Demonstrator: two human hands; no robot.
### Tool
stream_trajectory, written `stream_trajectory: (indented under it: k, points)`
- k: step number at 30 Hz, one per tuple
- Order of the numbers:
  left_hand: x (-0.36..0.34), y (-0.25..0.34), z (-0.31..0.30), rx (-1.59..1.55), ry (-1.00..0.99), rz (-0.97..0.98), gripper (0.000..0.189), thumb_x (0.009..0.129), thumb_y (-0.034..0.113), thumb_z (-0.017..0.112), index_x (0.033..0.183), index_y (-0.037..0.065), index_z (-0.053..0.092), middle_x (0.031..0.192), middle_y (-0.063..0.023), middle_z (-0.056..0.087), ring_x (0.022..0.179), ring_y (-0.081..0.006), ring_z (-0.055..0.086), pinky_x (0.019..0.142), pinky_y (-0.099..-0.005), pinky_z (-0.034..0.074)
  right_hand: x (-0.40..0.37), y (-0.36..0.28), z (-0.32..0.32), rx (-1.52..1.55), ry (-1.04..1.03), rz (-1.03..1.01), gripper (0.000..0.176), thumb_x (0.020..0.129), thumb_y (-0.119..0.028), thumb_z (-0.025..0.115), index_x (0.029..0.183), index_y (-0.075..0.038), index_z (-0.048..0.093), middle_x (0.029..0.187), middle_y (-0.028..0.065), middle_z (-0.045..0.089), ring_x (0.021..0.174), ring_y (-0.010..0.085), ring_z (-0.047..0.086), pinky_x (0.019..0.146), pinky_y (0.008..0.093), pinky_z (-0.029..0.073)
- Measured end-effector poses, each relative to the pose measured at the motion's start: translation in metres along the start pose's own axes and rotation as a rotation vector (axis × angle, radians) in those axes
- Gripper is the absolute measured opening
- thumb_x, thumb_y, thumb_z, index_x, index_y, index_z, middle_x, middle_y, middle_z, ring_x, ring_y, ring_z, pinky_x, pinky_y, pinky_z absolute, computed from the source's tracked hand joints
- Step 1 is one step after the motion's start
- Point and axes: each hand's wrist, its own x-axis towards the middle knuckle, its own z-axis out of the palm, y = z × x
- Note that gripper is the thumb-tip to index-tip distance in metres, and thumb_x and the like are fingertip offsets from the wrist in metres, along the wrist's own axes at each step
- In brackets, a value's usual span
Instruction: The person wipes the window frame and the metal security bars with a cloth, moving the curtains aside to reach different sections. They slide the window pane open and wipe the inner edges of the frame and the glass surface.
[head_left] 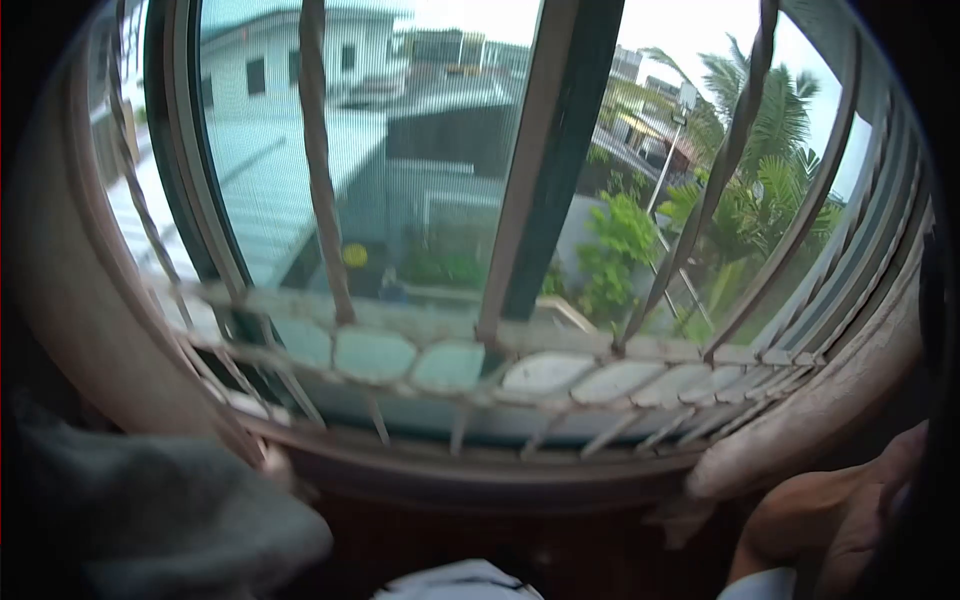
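Note:
A grey cloth [180, 510], blurred, fills the lower left corner, close to the camera. Beside its upper right edge, at the window sill, is a small skin-coloured shape [280, 470]; it may be part of my left hand, but its fingers cannot be made out. At the lower right, bare skin of my right arm and hand [865, 510] shows below the window frame, with a white sleeve edge [765, 583] under it. The fingers of my right hand are hidden in shadow and by the dark image border.
A barred window spans the view, with twisted metal bars [318, 150], a lattice grille [510, 375] and a sliding frame [535, 170]. Roofs [300, 170] and palms [770, 130] stand outside. White fabric [460, 582] shows at the bottom centre.

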Motion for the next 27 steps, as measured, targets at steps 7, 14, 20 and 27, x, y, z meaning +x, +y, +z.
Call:
stream_trajectory:
  k: [7,14,20,27]
  points:
    - [-0.031,-0.016,-0.021,-0.063,0.070,-0.020,0.067,0.091,0.057,0.069,0.123,-0.001,0.059,0.118,-0.0159,0.061,0.111,-0.0281,0.062,0.097,-0.0400,0.051,0.002,-0.017,-0.021,-0.041,-0.128,0.036,0.083,0.069,-0.086,0.049,0.098,-0.008,0.057,0.076,-0.0011,0.058,0.064,0.0110,0.055,0.067,0.0238,0.050]
    - [-0.091,-0.054,0.059,-0.320,0.101,-0.398,0.064,0.082,0.044,0.081,0.120,-0.002,0.060,0.115,-0.0152,0.065,0.104,-0.0235,0.066,0.089,-0.0347,0.054,-0.036,-0.003,0.128,0.106,0.437,0.171,0.040,0.090,-0.031,0.076,0.109,0.005,0.070,0.066,0.0035,0.060,0.067,0.0157,0.060,0.058,0.0339,0.047]
    - [-0.118,-0.011,0.145,-0.652,0.112,-0.783,0.039,0.089,0.013,0.078,0.122,-0.004,0.065,0.103,-0.0113,0.073,0.094,-0.0203,0.071,0.080,-0.0308,0.055,-0.033,-0.026,0.251,0.343,0.321,0.220,0.037,0.082,-0.017,0.082,0.113,0.001,0.072,0.074,0.0095,0.065,0.064,0.0236,0.064,0.056,0.0369,0.048]
    - [-0.079,-0.014,0.232,-0.014,0.065,-0.505,0.030,0.092,0.007,0.071,0.121,-0.001,0.067,0.096,-0.0147,0.063,0.079,-0.0279,0.067,0.066,-0.0368,0.052,-0.003,-0.035,0.275,0.384,0.268,0.118,0.038,0.075,-0.018,0.084,0.107,-0.003,0.070,0.094,0.0110,0.066,0.076,0.0294,0.065,0.064,0.0392,0.052]
